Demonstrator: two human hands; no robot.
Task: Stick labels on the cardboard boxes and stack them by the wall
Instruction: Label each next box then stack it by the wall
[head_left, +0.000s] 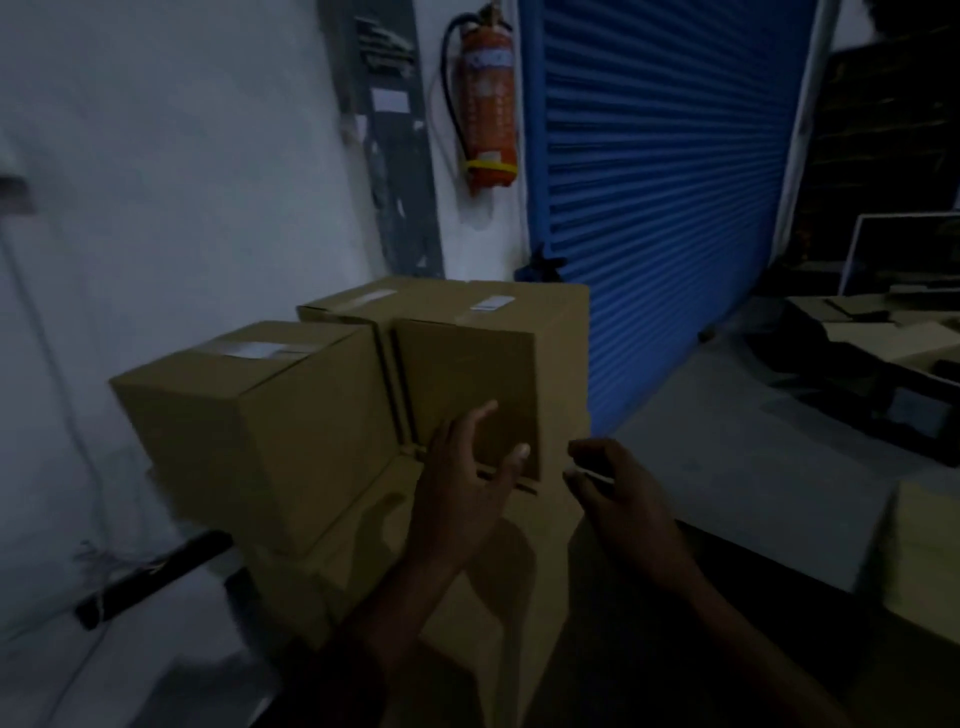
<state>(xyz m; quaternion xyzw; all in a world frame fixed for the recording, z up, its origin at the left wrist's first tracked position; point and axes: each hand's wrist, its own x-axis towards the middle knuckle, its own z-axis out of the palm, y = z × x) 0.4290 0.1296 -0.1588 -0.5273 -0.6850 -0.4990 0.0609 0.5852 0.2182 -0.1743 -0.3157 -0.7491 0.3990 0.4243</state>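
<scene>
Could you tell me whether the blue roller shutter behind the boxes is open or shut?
Shut: the blue roller shutter has slats running down to the floor, with no gap showing.

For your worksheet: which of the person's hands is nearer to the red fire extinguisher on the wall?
Left. The left hand lies almost straight below the fire extinguisher, against the cardboard boxes; the right hand is further right, off the boxes' corner.

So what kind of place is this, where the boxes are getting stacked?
Probably a small warehouse or storeroom: a blue roller shutter, a wall-mounted fire extinguisher, and taped cardboard boxes stacked by the wall.
</scene>
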